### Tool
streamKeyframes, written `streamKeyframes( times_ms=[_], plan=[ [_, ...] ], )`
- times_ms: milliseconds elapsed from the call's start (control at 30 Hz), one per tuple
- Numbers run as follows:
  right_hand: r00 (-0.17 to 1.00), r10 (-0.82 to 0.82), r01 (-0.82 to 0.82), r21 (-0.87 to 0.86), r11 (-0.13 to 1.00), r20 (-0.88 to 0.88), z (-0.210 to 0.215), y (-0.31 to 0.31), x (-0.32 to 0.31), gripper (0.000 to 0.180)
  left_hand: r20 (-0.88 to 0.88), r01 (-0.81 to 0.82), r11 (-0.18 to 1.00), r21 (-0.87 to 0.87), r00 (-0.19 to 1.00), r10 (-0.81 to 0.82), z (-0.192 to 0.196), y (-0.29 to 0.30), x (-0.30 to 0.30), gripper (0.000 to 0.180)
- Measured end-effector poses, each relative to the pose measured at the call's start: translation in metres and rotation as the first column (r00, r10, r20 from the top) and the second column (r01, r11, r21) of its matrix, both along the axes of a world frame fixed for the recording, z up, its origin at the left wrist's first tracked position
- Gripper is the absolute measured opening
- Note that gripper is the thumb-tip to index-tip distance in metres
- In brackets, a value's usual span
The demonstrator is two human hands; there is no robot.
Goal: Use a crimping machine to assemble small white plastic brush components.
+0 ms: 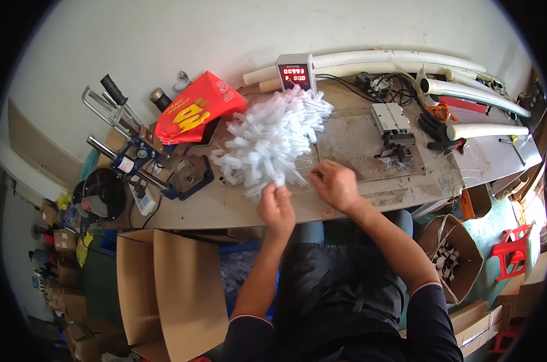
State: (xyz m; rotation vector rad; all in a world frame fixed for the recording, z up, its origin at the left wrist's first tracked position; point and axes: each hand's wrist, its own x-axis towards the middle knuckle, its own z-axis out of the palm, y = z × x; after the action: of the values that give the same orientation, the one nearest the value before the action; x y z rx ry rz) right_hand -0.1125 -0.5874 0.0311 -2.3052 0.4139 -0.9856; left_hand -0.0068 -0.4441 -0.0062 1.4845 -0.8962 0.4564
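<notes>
Pinching a small white plastic piece (279, 180) at the near edge of the pile (273, 139), the left hand (276, 208) has its fingers closed on it, lifted just off the bench (225, 208). The right hand (335, 184) sits just right of the piece, fingers curled together as if gripping a thin wire (303, 172); whether it truly clamps anything is too small to tell. Both hands work close together, probably so the piece and wire can be joined within easy sight.

The pile, a heap of like white parts with wire loops, lies just behind the hands, within short reach. Right of the pile sits a worn board (364, 145) carrying a small metal fixture (394, 130), likely kept there so parts can pass straight to it. Behind the pile stands a counter box (295, 72) with red digits, facing the worker. Left of the pile lie a red bag (195, 111) and a blue-framed hand press (143, 154), pushed aside from the working spot. Far right of the pile, white tubes (467, 90) rest along the bench's back edge.

Below the pile, under the bench edge, a blue crate (240, 271) holds pale parts beside open cartons (165, 289), seemingly placed to catch work dropped from the hands. Another carton (457, 253) with small parts stands lower right.
</notes>
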Motion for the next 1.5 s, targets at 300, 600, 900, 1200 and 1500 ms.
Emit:
streamKeyframes(
  times_ms=[300,600,900,1200,1500],
  plan=[
    [0.946,-0.120,0.094,-0.099,0.991,-0.301,-0.014,0.016,0.054,0.021,-0.534,0.108,0.991,-0.078,0.835,-0.133,-0.008,0.008,0.020,0.016],
    [0.905,-0.311,0.350,0.096,0.932,-0.289,-0.004,-0.031,-0.078,0.025,-0.480,0.143,0.989,-0.022,0.867,-0.136,-0.006,-0.002,0.010,0.015],
    [0.770,-0.557,0.595,0.035,0.803,-0.311,-0.014,-0.101,-0.150,0.024,-0.044,0.327,0.926,0.190,0.945,-0.325,0.021,-0.113,-0.041,0.012],
    [0.727,-0.578,0.644,0.076,0.761,-0.371,-0.012,-0.115,-0.143,0.024,0.033,0.317,0.921,0.227,0.943,-0.332,0.008,-0.162,-0.033,0.012],
    [0.695,-0.611,0.678,0.064,0.732,-0.378,-0.014,-0.120,-0.135,0.024,0.000,0.305,0.917,0.256,0.949,-0.316,0.013,-0.157,-0.031,0.013]
  ],
)
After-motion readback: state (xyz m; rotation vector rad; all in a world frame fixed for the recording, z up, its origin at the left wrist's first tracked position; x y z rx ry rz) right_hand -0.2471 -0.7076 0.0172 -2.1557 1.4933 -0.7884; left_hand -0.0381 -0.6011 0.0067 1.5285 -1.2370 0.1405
